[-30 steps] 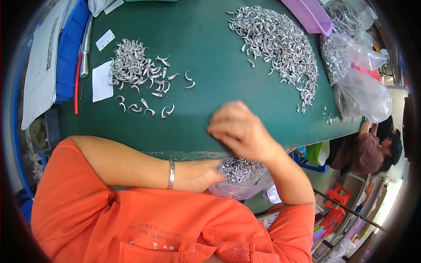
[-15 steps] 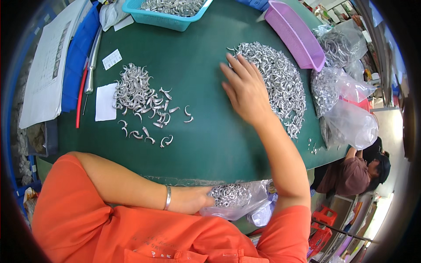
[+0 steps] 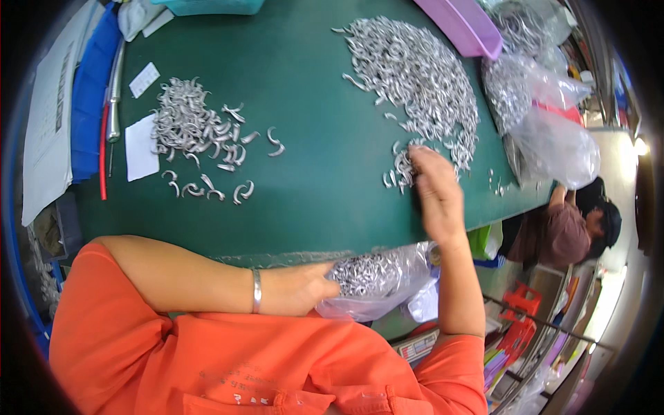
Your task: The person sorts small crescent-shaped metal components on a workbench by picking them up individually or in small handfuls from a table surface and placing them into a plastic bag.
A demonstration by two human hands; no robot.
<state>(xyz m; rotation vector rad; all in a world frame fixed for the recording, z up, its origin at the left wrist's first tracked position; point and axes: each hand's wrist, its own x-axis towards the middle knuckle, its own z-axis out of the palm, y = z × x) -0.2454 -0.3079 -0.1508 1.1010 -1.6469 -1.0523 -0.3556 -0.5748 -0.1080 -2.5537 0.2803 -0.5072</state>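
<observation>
At the near table edge, my left hand (image 3: 304, 287) is closed on the rim of a clear plastic bag (image 3: 404, 280). Small curved silver metal pieces (image 3: 360, 273) fill part of this bag, which hangs just below the tabletop. My right hand (image 3: 441, 197) rests on the table at the near end of a large heap of similar pieces (image 3: 415, 76). Its fingers are cupped over a small cluster of pieces (image 3: 402, 166), gripping none that I can see; the fingertips are partly hidden. A smaller heap (image 3: 183, 117) lies on the left side of the green table (image 3: 297, 194).
A purple basket (image 3: 467, 28) and filled plastic bags (image 3: 546, 131) line the right side. At the far edge is a turquoise basket (image 3: 214, 5). Blue bins (image 3: 93, 97), a metal rod (image 3: 115, 90) and paper slips (image 3: 142, 149) lie left. Another person (image 3: 560, 225) is beyond the right edge.
My right hand has come nearer from the large heap's left side, and a small cluster of pieces now lies by its fingers. My left hand still holds the bag. The view has shifted.
</observation>
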